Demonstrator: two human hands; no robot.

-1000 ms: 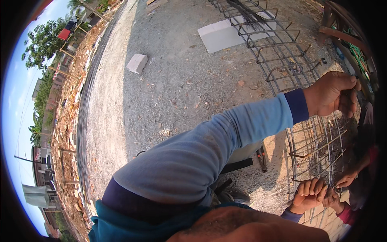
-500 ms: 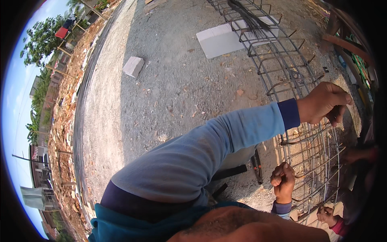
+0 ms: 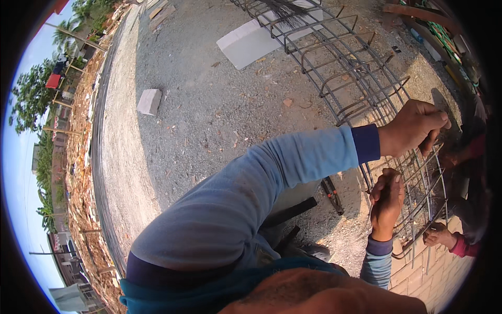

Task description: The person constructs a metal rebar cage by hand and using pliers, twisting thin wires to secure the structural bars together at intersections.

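A long rebar cage [image 3: 361,68] is being seen stretched down the right side of the view, from the upper edge toward a surface of pale blocks [image 3: 429,269]. Its middle part is being covered by the left hand [image 3: 412,129], whose fingers are being curled in narrow, the thumb laid along them; whether a thin wire is being pinched there cannot be told. Just below, the right hand [image 3: 387,201] is being held up beside the bars with its fingers bent toward the palm; whether anything is being gripped cannot be told either. Near the cage's lower end, the bars are being reached by a co-worker's hand [image 3: 439,235] in a red sleeve.

At the cage's far end, a bundle of dark wire [image 3: 285,11] is being carried on the bars, and a white sheet [image 3: 248,47] is being partly overlapped by them. Left of the right hand, a tool with orange-red markings [image 3: 332,196] is being borne by the gravel ground [image 3: 209,99]. Farther left, a white block [image 3: 150,101] is being lit on the same gravel.
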